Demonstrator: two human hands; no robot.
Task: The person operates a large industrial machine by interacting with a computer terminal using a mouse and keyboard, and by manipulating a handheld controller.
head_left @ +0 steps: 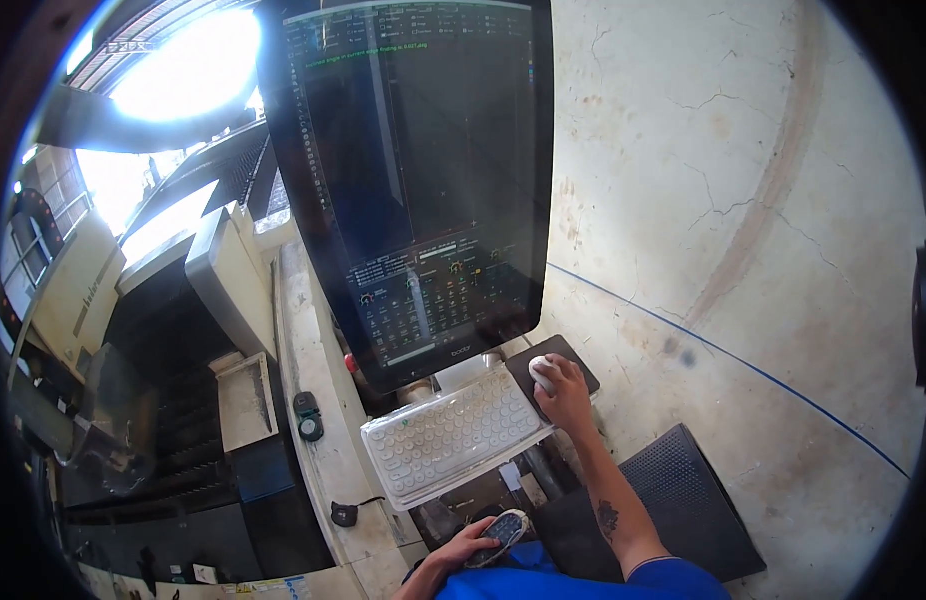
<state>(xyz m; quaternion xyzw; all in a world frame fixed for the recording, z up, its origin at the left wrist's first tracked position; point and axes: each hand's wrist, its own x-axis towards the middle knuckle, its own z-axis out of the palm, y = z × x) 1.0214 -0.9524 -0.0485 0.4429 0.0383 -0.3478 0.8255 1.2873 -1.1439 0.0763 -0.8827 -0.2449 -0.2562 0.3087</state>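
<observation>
My right hand (566, 396) curls over a white computer mouse (542, 371), which rests on a dark mouse pad (585, 366). Low in the view, my left hand (465, 547) grips a handheld remote (505, 532) with a dark keypad and pale edges, close to my body. Between the hands and the screen lies a white keyboard (453, 430) with round keys, under a clear plastic cover. Above it stands a tall dark monitor (453, 150) showing a drawing area, with panels of icons and dials toward its bottom.
A light machine ledge (318, 400) runs along the left, bearing a dark round-faced gadget (308, 416) and a small black tape measure (345, 514). Further left is a large machine with a cream housing (228, 270). A perforated black panel (683, 500) and blue cable (728, 349) lie at right.
</observation>
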